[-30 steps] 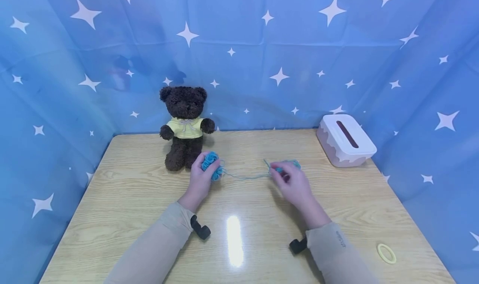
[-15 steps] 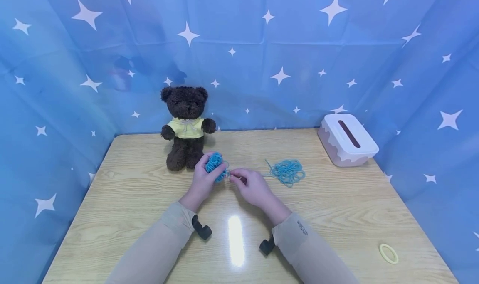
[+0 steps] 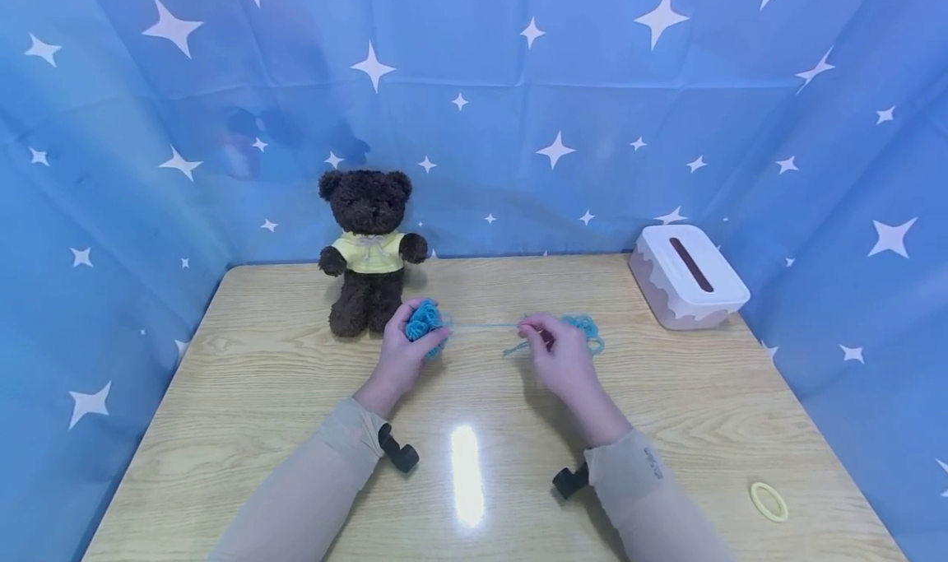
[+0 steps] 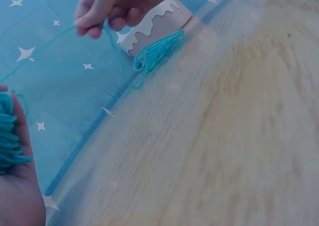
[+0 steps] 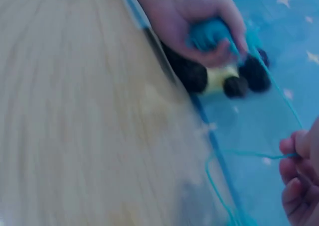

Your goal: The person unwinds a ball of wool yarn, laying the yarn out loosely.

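My left hand (image 3: 400,352) grips a bundle of blue yarn (image 3: 422,322) between thumb and fingers, above the table in front of the bear. A strand (image 3: 485,325) runs nearly straight from that bundle to my right hand (image 3: 564,360). In the right wrist view, the right thumb and fingertips pinch the yarn strand (image 5: 264,155), and a slack length trails below them. Behind the right hand a loose heap of the same yarn (image 3: 588,332) lies on the table, partly hidden in the head view. The left wrist view shows this yarn heap (image 4: 158,51) more fully.
A dark brown teddy bear (image 3: 368,253) in a yellow top stands at the back left of the wooden table (image 3: 244,397). A white-lidded tissue box (image 3: 689,278) sits at the back right. Near the front right lies a pale yellow ring (image 3: 769,502). A starry blue curtain hangs behind.
The right hand came in beside the left hand's yarn bundle, then drew back right with a strand, which now stretches between the hands. My left hand shifted only slightly right.
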Tool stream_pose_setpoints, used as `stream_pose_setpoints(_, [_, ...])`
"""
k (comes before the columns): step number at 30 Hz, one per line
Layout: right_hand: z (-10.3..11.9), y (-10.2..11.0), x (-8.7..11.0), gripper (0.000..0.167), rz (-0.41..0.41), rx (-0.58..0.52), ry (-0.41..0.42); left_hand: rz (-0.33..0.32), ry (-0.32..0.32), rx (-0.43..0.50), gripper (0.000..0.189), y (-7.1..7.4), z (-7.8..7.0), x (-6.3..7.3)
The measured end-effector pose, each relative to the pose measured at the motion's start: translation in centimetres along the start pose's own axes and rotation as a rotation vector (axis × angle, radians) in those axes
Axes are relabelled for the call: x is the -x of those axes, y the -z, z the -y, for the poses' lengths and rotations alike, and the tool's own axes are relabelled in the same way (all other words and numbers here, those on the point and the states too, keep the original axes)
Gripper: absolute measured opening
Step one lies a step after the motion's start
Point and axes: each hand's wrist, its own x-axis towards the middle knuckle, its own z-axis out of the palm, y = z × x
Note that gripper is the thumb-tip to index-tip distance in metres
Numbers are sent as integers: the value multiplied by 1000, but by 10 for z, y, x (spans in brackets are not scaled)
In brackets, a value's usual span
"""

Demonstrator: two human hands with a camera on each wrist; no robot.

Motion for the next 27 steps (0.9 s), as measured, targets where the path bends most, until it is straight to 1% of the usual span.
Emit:
stream_pose_setpoints(3, [-15,18,-1,12,-76,33,-10,-7,-5,26,45,0,0,0])
stream_pose_setpoints(6, [-31,35,0,12,-126,72,-28,-3,-7,44,41,-1,-1,0])
stream_pose_setpoints(9, [-46,51,1,15,-149,110,-72,5,-6,65,39,-1,-1,1])
stream_pose_setpoints(15, [-68,75,5,19,-158,204,-205,4,-34,101,34,-1,-2,1])
stream_pose_setpoints(18, [-76,81,6,21,-133,247,-252,-1,-42,116,30,0,-1,1])
stream_pose_setpoints(21, [-81,82,7,24,-52,289,-282,-4,-39,116,27,1,0,1])
stream_pose_setpoints(25, [-81,76,7,27,62,320,-282,-4,-24,128,25,1,1,0])
stream_pose_setpoints(27, [-76,70,7,27,61,324,-263,1,-20,132,25,1,0,1])
